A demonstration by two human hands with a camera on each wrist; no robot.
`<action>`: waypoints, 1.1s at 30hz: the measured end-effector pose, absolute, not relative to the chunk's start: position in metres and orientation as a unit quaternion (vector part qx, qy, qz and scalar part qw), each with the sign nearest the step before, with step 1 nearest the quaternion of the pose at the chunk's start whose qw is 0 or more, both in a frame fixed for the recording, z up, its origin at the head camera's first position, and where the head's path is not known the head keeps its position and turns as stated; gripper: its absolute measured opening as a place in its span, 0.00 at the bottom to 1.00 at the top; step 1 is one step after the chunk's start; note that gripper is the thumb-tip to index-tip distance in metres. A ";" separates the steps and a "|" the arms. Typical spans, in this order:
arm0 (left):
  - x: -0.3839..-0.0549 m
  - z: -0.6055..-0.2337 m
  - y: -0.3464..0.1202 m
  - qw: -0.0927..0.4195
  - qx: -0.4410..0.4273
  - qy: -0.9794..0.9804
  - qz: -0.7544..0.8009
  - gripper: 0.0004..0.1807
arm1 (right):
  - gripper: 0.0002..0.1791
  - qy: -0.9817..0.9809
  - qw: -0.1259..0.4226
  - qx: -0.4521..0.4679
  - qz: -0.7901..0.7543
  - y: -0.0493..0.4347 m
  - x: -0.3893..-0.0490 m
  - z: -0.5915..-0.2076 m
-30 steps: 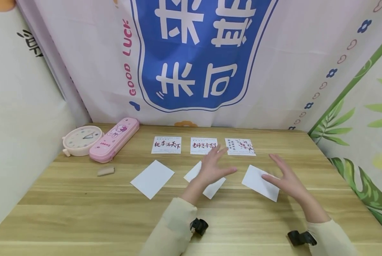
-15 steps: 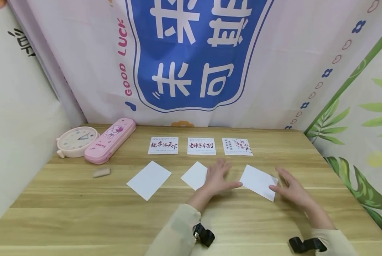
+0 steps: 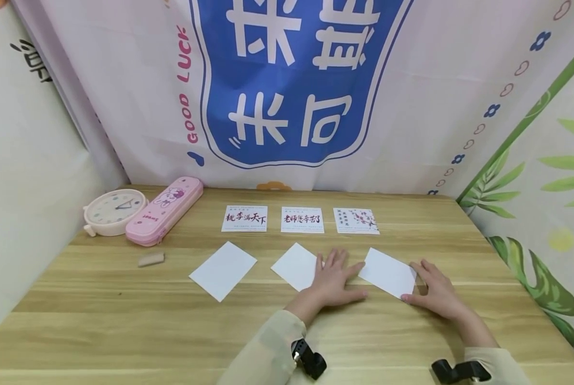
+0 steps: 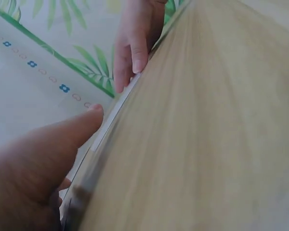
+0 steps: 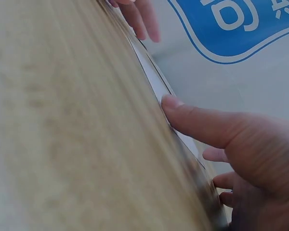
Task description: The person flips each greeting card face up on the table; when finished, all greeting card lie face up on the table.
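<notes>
Three blank white cards lie in a row on the wooden table: a left card [image 3: 223, 271], a middle card [image 3: 294, 266] and a right card [image 3: 387, 272]. My left hand [image 3: 333, 282] is spread low over the table, hiding part of the middle card, with a fingertip at the right card's left corner. At that card's other end, my right hand [image 3: 436, 293] touches the edge with thumb and fingers apart. In the right wrist view, the right thumb [image 5: 183, 111] meets the card's edge. Its other fingers are partly hidden.
Behind stand three printed cards in a row: left [image 3: 244, 219], centre [image 3: 302, 220] and right [image 3: 356, 221]. A pink pencil case [image 3: 165, 211], a round clock [image 3: 115, 213] and a small tan piece [image 3: 151, 260] lie at the left. A printed curtain [image 3: 152, 107] hangs behind the table.
Both hands have come down to the table around the right blank card. My left hand has shifted right and toward me, uncovering the printed cards. The cards look unmoved.
</notes>
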State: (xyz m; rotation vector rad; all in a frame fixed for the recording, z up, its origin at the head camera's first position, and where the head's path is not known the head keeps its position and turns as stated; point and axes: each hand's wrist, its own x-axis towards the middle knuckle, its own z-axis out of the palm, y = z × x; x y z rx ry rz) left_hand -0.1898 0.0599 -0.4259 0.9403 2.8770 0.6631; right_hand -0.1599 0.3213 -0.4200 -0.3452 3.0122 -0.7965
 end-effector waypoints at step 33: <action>-0.192 -0.425 0.061 -0.017 0.263 0.932 0.249 0.16 | 0.41 0.960 0.064 -0.124 -0.243 0.319 -0.172 -0.409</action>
